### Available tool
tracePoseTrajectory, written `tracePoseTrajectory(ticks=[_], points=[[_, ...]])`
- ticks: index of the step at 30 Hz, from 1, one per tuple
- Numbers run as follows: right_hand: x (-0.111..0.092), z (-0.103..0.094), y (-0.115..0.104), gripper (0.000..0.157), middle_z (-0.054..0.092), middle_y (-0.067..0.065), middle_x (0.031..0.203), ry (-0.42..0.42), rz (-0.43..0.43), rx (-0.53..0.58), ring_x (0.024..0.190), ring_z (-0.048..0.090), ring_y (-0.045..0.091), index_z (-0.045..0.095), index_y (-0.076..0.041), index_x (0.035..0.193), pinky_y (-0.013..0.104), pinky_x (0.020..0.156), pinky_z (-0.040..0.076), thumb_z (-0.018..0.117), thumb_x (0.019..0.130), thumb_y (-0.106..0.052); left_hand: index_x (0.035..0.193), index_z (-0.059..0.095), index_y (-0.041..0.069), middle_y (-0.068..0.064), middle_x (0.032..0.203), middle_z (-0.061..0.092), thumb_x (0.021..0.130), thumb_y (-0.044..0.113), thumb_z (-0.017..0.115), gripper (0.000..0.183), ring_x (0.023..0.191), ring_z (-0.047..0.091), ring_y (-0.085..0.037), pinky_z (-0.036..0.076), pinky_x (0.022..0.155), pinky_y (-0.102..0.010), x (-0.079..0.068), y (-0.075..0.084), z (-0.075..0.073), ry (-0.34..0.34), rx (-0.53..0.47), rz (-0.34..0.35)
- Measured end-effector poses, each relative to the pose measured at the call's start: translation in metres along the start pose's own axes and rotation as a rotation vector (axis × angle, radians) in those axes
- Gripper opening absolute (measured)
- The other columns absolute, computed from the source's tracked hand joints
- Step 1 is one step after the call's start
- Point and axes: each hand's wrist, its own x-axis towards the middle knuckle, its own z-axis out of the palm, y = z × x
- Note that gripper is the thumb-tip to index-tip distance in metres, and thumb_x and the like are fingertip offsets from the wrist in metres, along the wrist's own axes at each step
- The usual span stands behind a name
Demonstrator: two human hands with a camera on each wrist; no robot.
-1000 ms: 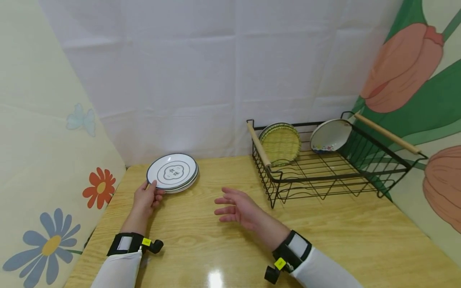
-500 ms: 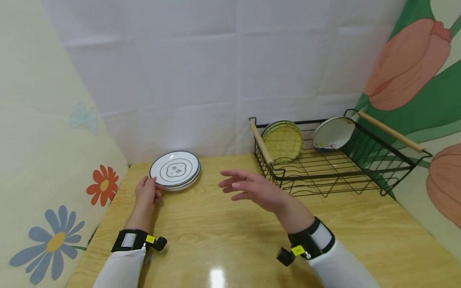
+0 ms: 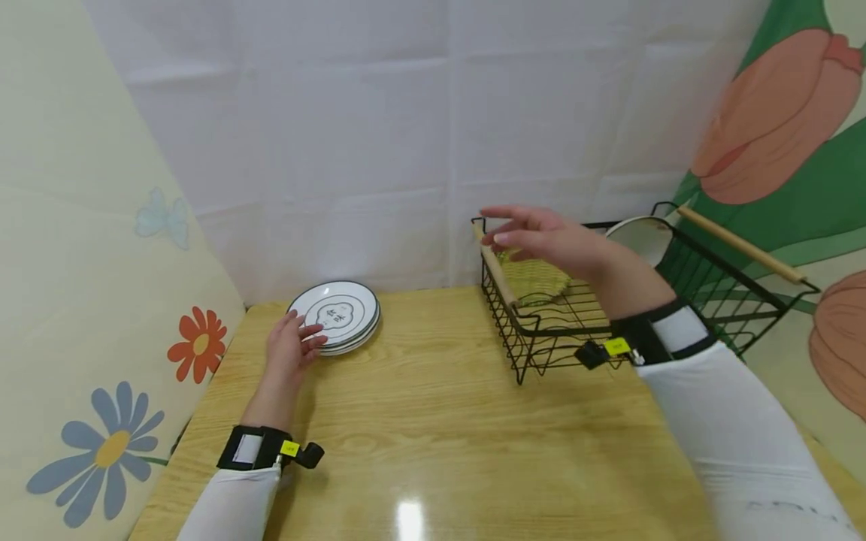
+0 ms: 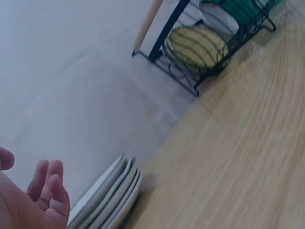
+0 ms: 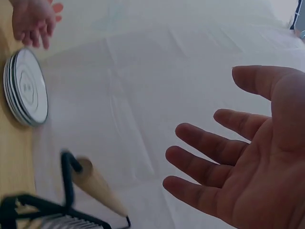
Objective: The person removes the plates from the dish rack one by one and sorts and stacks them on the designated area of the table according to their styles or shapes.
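Note:
A stack of several white plates (image 3: 341,304) with dark blue rims lies flat on the wooden table (image 3: 406,406), at the left by the back wall. My left hand (image 3: 291,349) is at the stack's near left edge, fingers loosely spread and gripping nothing. In the left wrist view the stacked plates (image 4: 112,195) show edge-on beside those fingers. My right hand (image 3: 551,240) hovers over the left end of the black wire dish rack (image 3: 555,330), its fingers extended with nothing in them. It covers part of the yellow-green woven plate-shaped item (image 3: 541,282) inside the rack.
A white bowl (image 3: 643,237) leans at the back of the rack, partly behind my right forearm. Wooden handles (image 3: 740,244) top both rack ends. A white cloth wall (image 3: 338,150) closes off the back, and patterned walls flank both sides.
My right hand has risen and moved right, from over the middle of the table to above the rack. My left hand has let go of the stack's rim, its fingers spreading.

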Motion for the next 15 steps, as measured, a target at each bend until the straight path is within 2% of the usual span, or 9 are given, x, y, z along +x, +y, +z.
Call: tracePoseTrajectory(ticks=[4,6,8,11,15], points=[[0.016,-0.027,0.008,0.065,0.042,0.02,0.16,0.061,0.137,-0.186,0.146,0.041,0.041,0.026,-0.026,0.164,0.066,0.12,0.03,0.051,0.107,-0.043,0.166,0.018,0.025,-0.012,0.142,0.06,0.11,0.035,0.038,0.06,0.089,0.075,-0.01,0.059,0.081,-0.024,-0.013,0.001,0.013,-0.1,-0.024,-0.007],[0.025,-0.037,0.017,0.065,0.038,0.024,0.162,0.07,0.181,-0.271,0.147,0.038,0.046,0.024,-0.022,0.164,0.068,0.119,0.03,0.049,0.107,-0.042,0.166,0.018,0.022,-0.012,0.142,0.061,0.11,0.035,0.037,0.06,0.097,0.076,-0.013,0.06,0.088,-0.029,-0.021,-0.001,0.02,-0.163,-0.05,-0.008],[0.034,-0.045,0.029,0.063,0.036,0.028,0.161,0.085,0.204,-0.331,0.146,0.038,0.048,0.025,-0.017,0.164,0.068,0.117,0.032,0.046,0.108,-0.039,0.165,0.019,0.019,-0.008,0.134,0.067,0.11,0.034,0.037,0.06,0.102,0.076,-0.016,0.06,0.088,-0.03,-0.028,-0.005,0.026,-0.227,-0.069,-0.004],[0.048,-0.054,0.048,0.057,0.041,0.029,0.158,0.16,0.211,-0.403,0.144,0.042,0.048,0.033,-0.011,0.16,0.065,0.115,0.037,0.043,0.109,-0.035,0.163,0.022,0.017,-0.005,0.125,0.071,0.11,0.037,0.039,0.059,0.109,0.074,-0.019,0.06,0.088,-0.032,-0.04,-0.01,0.035,-0.324,-0.123,-0.019],[0.065,-0.061,0.072,0.049,0.049,0.029,0.15,0.27,0.21,-0.498,0.137,0.048,0.044,0.048,-0.003,0.15,0.061,0.11,0.043,0.044,0.108,-0.028,0.16,0.029,0.017,-0.013,0.141,0.064,0.11,0.041,0.037,0.056,0.113,0.072,-0.019,0.059,0.092,-0.033,-0.056,-0.015,0.045,-0.425,-0.178,-0.056]])
